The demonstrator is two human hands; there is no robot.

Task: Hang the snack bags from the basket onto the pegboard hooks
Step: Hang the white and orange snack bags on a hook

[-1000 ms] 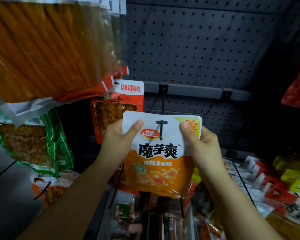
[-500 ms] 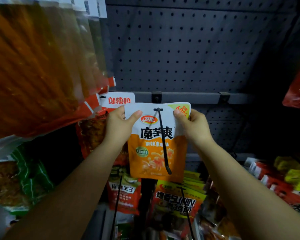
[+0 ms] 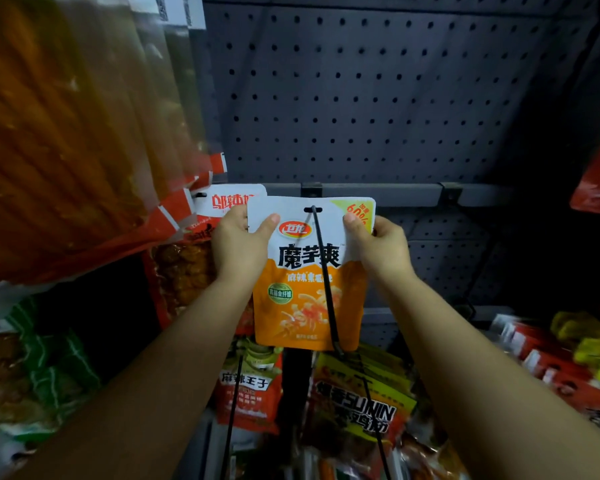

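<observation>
- You are in the middle of hanging one bag: the orange-and-white konjac snack bag (image 3: 309,271) is threaded on the black peg hook (image 3: 324,282), whose wire passes through the slot at the top of the bag and runs down across its printed face toward you.
- Your left hand (image 3: 238,249) pinches the bag's upper left corner, thumb on the front and the other fingers hidden behind it.
- Your right hand (image 3: 378,245) pinches the upper right corner in the same way, thumb over the yellow corner flash.
- The top edge of the bag sits close under the grey crossbar (image 3: 409,194) of the pegboard (image 3: 378,98), so the bag looks pushed nearly to the root of the hook.
- By my reading the threading is done and what remains is seating and release: slide the bag the last bit back, then let both corners go together so it drops straight and faces out.
- Watch the left side: the red-and-white snack bag (image 3: 222,206) on the neighbouring hook is just behind your left hand, and a crooked release could snag it.
- Check that the slot has not creased over the wire before you let go.
- The basket is not in view, so you will have to look down for the next bag; how many remain cannot be told.
</observation>
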